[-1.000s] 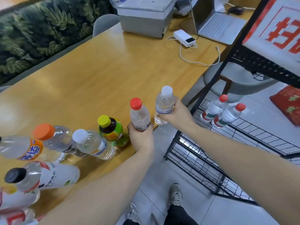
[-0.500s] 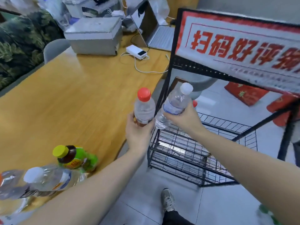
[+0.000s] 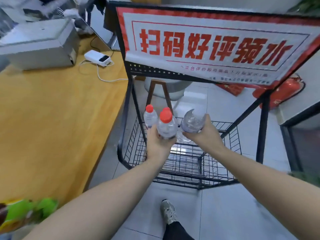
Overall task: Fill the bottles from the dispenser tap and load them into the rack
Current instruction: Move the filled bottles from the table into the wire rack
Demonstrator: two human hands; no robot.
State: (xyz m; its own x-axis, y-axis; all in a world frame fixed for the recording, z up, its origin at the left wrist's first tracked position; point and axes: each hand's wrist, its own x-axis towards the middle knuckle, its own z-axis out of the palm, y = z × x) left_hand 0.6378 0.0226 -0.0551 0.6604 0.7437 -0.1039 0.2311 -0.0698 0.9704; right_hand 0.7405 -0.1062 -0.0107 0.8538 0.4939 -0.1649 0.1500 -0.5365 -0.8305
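Over the wire rack [image 3: 187, 163], the left grip [image 3: 160, 143] wraps a red-capped bottle [image 3: 166, 126]; the right grip [image 3: 204, 131] clasps a clear bottle [image 3: 192, 121]

Wire rack [image 3: 187, 163] on the floor, right of the table [image 3: 52, 118]. Sign board [image 3: 207, 44] across the rack's top, at the far side. Above the rack's shelf: left hand [image 3: 158, 144] holding a bottle [image 3: 167, 126], right hand [image 3: 206, 134] holding a second bottle [image 3: 192, 121] just to its right. Two further bottles [image 3: 150, 116] behind the left-hand one. On the table's far end: box [image 3: 38, 44], with a power bank [image 3: 97, 58] to its right. Shoe [image 3: 168, 212] on the near floor.
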